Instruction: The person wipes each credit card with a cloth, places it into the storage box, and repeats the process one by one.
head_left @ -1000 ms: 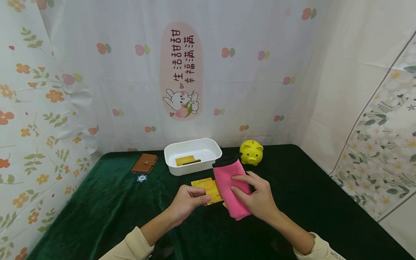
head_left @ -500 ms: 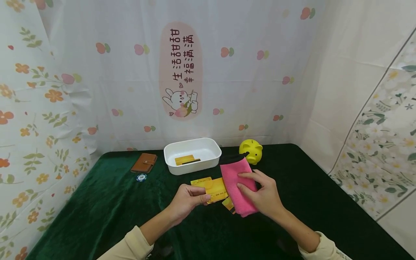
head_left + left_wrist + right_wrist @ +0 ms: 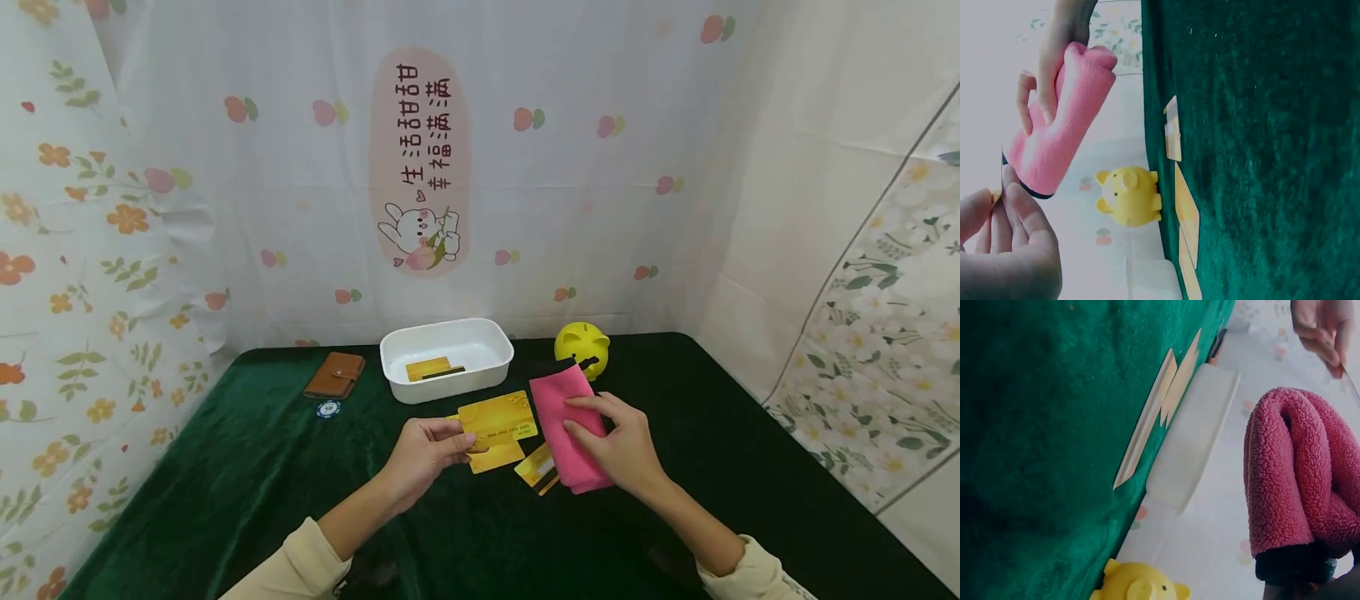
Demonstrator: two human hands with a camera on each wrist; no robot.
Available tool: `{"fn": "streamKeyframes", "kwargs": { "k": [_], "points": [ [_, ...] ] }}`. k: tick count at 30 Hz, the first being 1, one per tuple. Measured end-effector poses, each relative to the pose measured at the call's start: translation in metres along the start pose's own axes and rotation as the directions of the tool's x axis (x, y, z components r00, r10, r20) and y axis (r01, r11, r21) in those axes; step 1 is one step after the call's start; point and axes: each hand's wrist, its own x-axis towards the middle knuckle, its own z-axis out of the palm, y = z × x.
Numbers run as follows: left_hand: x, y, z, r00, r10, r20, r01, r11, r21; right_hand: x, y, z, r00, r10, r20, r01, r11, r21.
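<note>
My left hand (image 3: 423, 458) pinches a yellow bank card (image 3: 498, 414) by its left edge, held above the table; the left wrist view shows it nearly edge-on between thumb and fingers. A folded pink cloth (image 3: 566, 423) with a black edge is in my right hand (image 3: 618, 442), gripped between thumb and fingers just right of the card. Fluffy folds of the cloth fill much of the right wrist view. Below lie more yellow cards: one (image 3: 497, 457) partly covered by the held card, another (image 3: 537, 469) showing its dark stripe.
A white plastic basin (image 3: 450, 390) behind the hands contains yellow cards (image 3: 429, 367). To its right stands a yellow piggy bank (image 3: 582, 343). A brown wallet (image 3: 334, 377) and a poker chip (image 3: 328, 409) lie at left on the green tablecloth (image 3: 262, 483).
The right hand has drawn the cloth rightward, off the held card. The left hand has lifted that card slightly, and more of the cards on the table shows.
</note>
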Motion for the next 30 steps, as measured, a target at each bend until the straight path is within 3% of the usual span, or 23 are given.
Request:
{"fn": "streamKeyframes", "kwargs": {
  "k": [7, 16, 23, 26, 30],
  "points": [
    [0.006, 0.002, -0.011, 0.994, -0.011, -0.108, 0.005, 0.998, -0.062, -0.001, -0.009, 0.003, 1.000, 0.005, 0.031, -0.006, 0.999, 0.049],
    [0.017, 0.010, -0.023, 0.984, -0.002, -0.180, -0.012, 0.997, -0.078, -0.003, -0.021, 0.004, 0.995, 0.084, 0.060, -0.091, 0.990, 0.111],
    [0.040, 0.010, -0.044, 0.947, -0.035, -0.320, -0.007, 0.992, -0.129, -0.004, -0.030, 0.006, 0.992, 0.099, 0.075, -0.109, 0.982, 0.156],
    [0.047, 0.011, -0.052, 0.936, -0.053, -0.349, -0.001, 0.988, -0.152, -0.005, -0.033, 0.007, 0.992, 0.096, 0.085, -0.109, 0.979, 0.173],
    [0.056, 0.012, -0.059, 0.932, -0.051, -0.360, 0.001, 0.990, -0.138, -0.005, -0.033, 0.009, 0.993, 0.088, 0.084, -0.102, 0.979, 0.178]
  ]
}}
